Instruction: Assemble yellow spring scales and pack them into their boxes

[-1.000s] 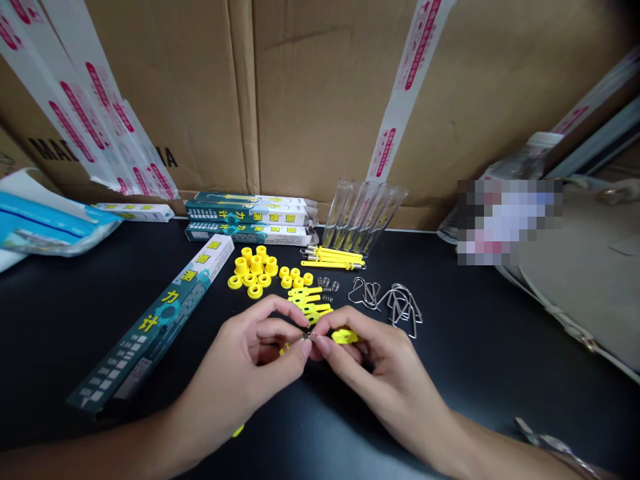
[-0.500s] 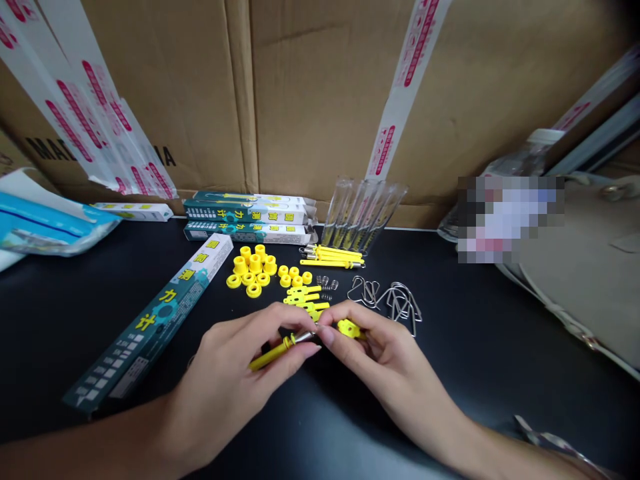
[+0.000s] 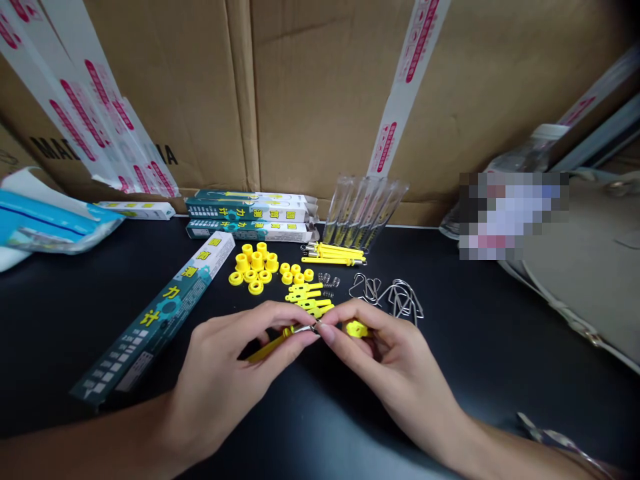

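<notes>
Fingers of the left hand point(image 3: 225, 380): pinched around a yellow rod point(image 3: 264, 351) with a metal end point(image 3: 303, 327), slanting away toward the right. Support the rod just behind that end, firmly enough to prevent rotation, without crushing the metal. Fingers of the right hand point(image 3: 395, 367): thumb and index closed at the tip of the metal end, exact contact hidden; remaining fingers curled, apparently around a second yellow piece point(image 3: 357, 329). Judging by the pose, treat as fine work at the tip: brace hand against hand, move only the right fingertips, apply small, controlled force, and avoid dropping the tucked piece. For clearance, check left to right. Guard against sweeping the edge of the long printed box point(image 3: 165, 313), lying slantwise beside the left forearm. Pass over, never through, the yellow collars point(image 3: 256, 261) beyond the left knuckles. Use the tabletop point(image 3: 310, 427) between the forearms as room for lowering or turning the rod. Avoid scattering the flat yellow pieces point(image 3: 306, 289) and small springs point(image 3: 327, 280) just past the fingertips, or snagging the wire hooks point(image 3: 401, 300) near the right knuckles.
</notes>
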### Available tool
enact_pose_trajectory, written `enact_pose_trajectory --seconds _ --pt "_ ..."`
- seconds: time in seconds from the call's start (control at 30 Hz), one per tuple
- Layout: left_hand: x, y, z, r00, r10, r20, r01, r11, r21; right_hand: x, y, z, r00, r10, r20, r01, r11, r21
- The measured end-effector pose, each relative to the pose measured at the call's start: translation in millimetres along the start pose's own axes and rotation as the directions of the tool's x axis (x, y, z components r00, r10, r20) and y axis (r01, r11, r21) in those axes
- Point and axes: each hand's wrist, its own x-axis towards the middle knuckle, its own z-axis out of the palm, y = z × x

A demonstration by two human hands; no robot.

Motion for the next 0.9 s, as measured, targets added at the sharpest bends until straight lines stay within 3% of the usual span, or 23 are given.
enact_pose_trajectory --seconds 0.33,0.6,0.9 --pt "2.1 -6.5 1.7 0.994 -0.043 0.097 0.049 0.997 -0.06 -2.0 1.9 -2.3 0.999 -0.026 -0.022 0.024 0.995 -0.097" --pt "2.3 -4.9 2.8 0.982 -0.111 0.153 0.134 0.979 -0.15 -2.3 2.9 -4.4 0.98 -0.199 -0.029 0.181 0.933 -0.31" --pt "8.5 -7.0 3.0 0.95 -0.16 0.27 0.242 0.921 -0.304 1.3 3.5 -3.5 0.995 -0.098 0.025 0.101 0.957 -0.274"
